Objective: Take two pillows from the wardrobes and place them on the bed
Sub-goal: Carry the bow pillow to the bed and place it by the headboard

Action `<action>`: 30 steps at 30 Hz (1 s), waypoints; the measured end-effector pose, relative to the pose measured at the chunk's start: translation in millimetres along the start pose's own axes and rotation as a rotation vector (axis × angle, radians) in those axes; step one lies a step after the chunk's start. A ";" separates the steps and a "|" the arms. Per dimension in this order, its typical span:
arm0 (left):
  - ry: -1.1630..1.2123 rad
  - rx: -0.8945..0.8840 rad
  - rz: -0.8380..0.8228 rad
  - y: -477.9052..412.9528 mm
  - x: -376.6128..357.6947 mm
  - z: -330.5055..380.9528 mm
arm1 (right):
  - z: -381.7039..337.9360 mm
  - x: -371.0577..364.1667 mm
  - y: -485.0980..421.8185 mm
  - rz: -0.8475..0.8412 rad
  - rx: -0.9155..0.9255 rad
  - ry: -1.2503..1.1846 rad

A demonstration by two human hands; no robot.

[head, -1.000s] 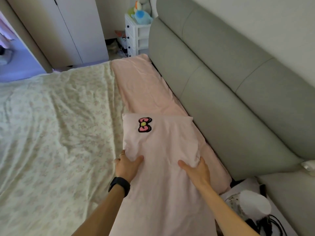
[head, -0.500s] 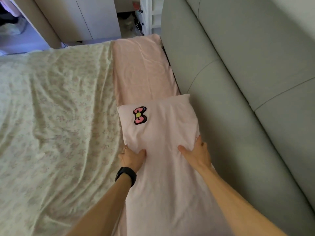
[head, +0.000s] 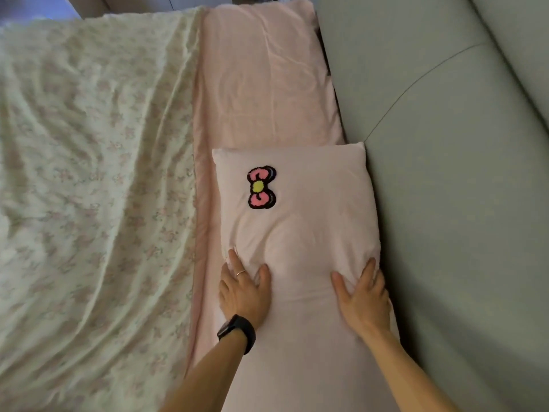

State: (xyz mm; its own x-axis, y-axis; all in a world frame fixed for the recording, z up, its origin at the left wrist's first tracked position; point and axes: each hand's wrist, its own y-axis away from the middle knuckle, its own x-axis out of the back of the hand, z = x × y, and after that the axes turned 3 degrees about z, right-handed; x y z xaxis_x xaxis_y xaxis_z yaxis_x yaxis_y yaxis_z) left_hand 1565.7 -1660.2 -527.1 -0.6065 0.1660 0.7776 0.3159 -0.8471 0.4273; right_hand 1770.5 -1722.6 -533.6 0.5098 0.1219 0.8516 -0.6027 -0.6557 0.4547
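Both hands are lying flat and open, gripping nothing: the left hand [head: 244, 295] and the right hand [head: 363, 298] are pressing palms down on the near pink pillow [head: 300, 233], fingers spread. Beyond the fingertips its bow patch [head: 261, 187] is showing. Farther ahead, the second pink pillow [head: 261, 78] is lying along the grey headboard [head: 445, 173], the floral bedsheet [head: 89, 173] spreading left of the left hand.

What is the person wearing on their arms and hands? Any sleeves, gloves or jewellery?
Both forearms are bare: no sleeves and no gloves in view. The left hand has a thin ring on one finger, and a black band like a smartwatch sits on that wrist. The right hand and its wrist carry nothing visible.
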 end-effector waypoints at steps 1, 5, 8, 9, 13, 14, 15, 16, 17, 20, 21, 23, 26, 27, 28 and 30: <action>-0.015 -0.008 0.031 -1.1 -5.6 -3.0 | 1.9 -5.2 -1.7 0.022 0.000 -0.009; -0.085 -0.033 0.075 -4.7 -24.1 -10.0 | 6.3 -19.8 -5.5 0.085 -0.001 0.009; -0.137 -0.060 0.102 -9.1 -34.5 -15.4 | 7.6 -26.3 -9.7 0.077 0.009 0.046; -0.151 -0.070 0.113 -10.1 -38.0 -17.2 | 8.7 -27.6 -10.8 0.074 0.007 0.047; -0.185 -0.113 0.131 -11.6 -42.0 -20.7 | 9.9 -30.3 -7.0 0.125 0.012 0.049; -0.180 -0.115 0.123 -10.8 -39.8 -21.6 | 8.3 -29.3 -3.2 0.158 0.017 0.049; -0.171 -0.133 0.125 -8.7 -36.1 -22.7 | 6.2 -26.9 2.5 0.205 0.040 0.043; -0.163 -0.185 0.143 -5.5 -30.8 -24.4 | 4.7 -23.6 9.8 0.262 0.088 0.029; -0.162 -0.264 0.160 -0.7 -25.3 -27.0 | 4.2 -20.6 18.9 0.315 0.157 0.015; -0.178 -0.454 0.080 24.2 -11.8 -45.1 | 15.2 -24.8 58.8 0.308 0.347 0.039; -0.213 -0.497 0.033 35.6 -10.5 -56.2 | 23.4 -32.0 73.6 0.259 0.359 0.071; -0.314 -0.556 -0.071 56.7 -12.2 -84.5 | 41.5 -48.6 95.5 0.162 0.313 0.141; -0.433 -0.515 -0.162 65.7 -16.7 -118.8 | 50.8 -62.3 100.9 0.065 0.222 0.205; -0.453 -0.491 -0.179 64.1 -17.6 -123.1 | 48.6 -62.7 99.6 0.035 0.214 0.218; -0.467 -0.480 -0.192 62.0 -17.3 -122.9 | 45.8 -61.5 98.6 0.018 0.213 0.224; -0.467 -0.480 -0.200 62.8 -14.4 -116.2 | 41.9 -56.2 102.3 0.028 0.205 0.210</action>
State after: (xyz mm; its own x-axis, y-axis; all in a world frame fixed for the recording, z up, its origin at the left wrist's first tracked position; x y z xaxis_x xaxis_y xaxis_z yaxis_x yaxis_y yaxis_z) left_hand 1509.5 -1774.5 -565.1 -0.2080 0.4508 0.8680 -0.1917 -0.8890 0.4158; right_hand 1705.9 -1827.8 -545.9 0.3440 0.2390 0.9081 -0.4670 -0.7954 0.3863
